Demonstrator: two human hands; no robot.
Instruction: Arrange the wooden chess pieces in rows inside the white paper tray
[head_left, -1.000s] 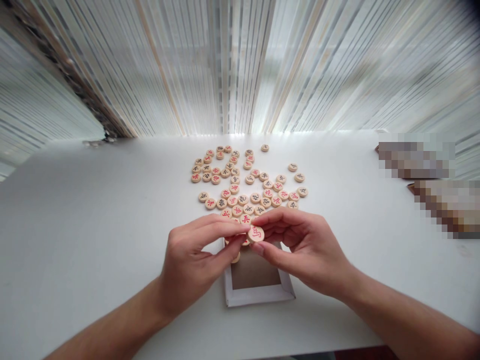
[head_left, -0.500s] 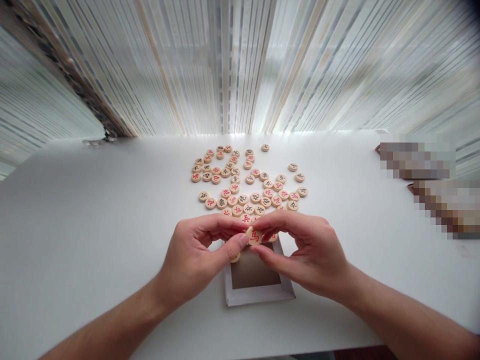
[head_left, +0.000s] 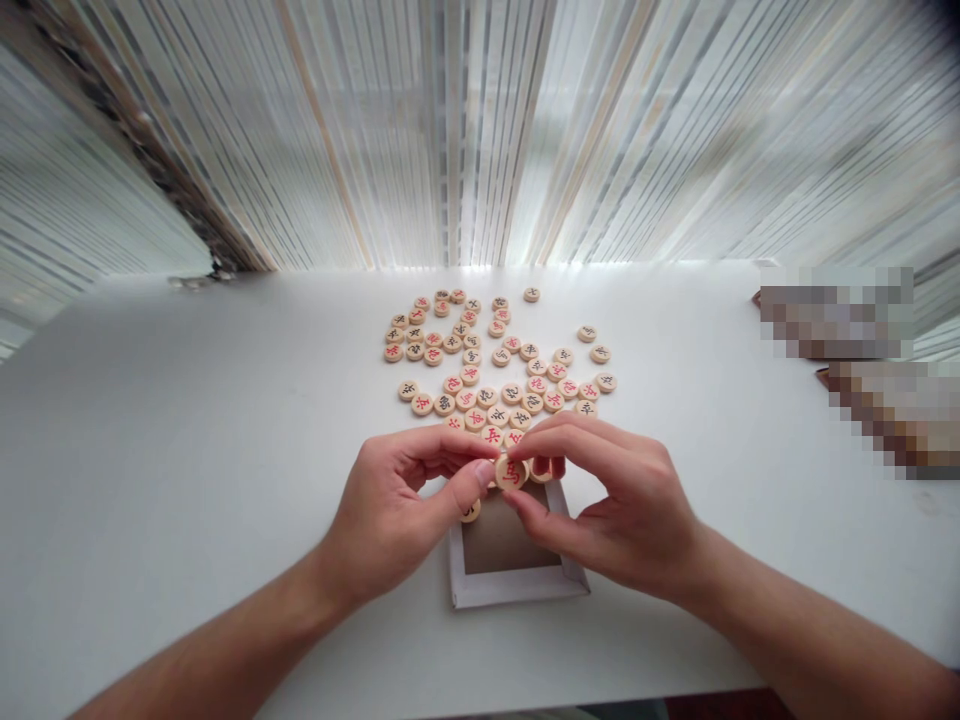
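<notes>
A round wooden xiangqi piece with a red character [head_left: 511,473] is pinched at the front of my hands. The thumb of my left hand [head_left: 397,495] presses its left edge, and my right hand [head_left: 607,505] grips it between thumb and fingers. Several more wooden xiangqi pieces [head_left: 487,395] with red or black characters lie scattered on the white table [head_left: 187,450] beyond my hands. One loose piece [head_left: 470,511] sits just below my left thumb, at the box's edge. Another piece [head_left: 540,471] is partly hidden behind my right fingers.
A shallow white cardboard box or lid [head_left: 517,595] with a brown base lies under my hands. Two pixelated, brownish objects [head_left: 836,320] stand at the table's right side. A striped, translucent curtain [head_left: 480,130] hangs behind the table.
My left thumb has moved up from under the piece to its left edge. My right fingers have curled closer over the piece. The piece itself has barely moved.
</notes>
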